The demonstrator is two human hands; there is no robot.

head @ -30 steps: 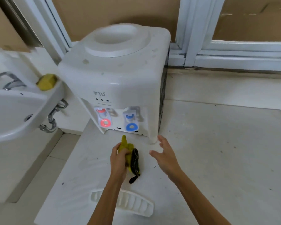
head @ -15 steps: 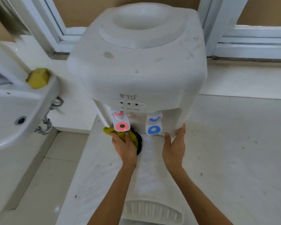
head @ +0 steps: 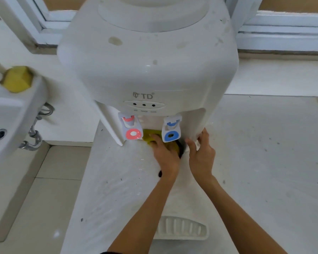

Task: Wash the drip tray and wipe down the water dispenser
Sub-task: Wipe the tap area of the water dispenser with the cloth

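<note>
Left hand [head: 166,155] is pushed into the recess under the taps, fingers [head: 155,139] curled down over a yellow cloth [head: 149,137] w/ a dark edge poking out on the right, pressing it onto the base of the recess. So closed on the cloth, pretty much flat on top of it. Right hand [head: 202,153] is just beside it, fingers spread open, fingertips resting on the lower right front corner of the water dispenser [head: 147,70], thumb pointing in toward the cloth. Not gripping anything, more like bracing the side panel.

The dispenser is white w/ some brownish spots on the top, no bottle on it. Red tap [head: 131,128] is on the left, blue tap [head: 171,130] on the right, the cloth sits between and below them. Three small dots and a TD logo sit above the taps.

Drip tray [head: 184,229] is out of the machine, lying on the white tabletop [head: 106,189] near the bottom edge of view, between the two forearms, well apart from the dispenser. Slots face up.

Off to the left there's a white sink [head: 9,125] w/ a yellow sponge [head: 17,78] on its rim and pipes under it. Window frame [head: 283,30] runs behind everything.
</note>
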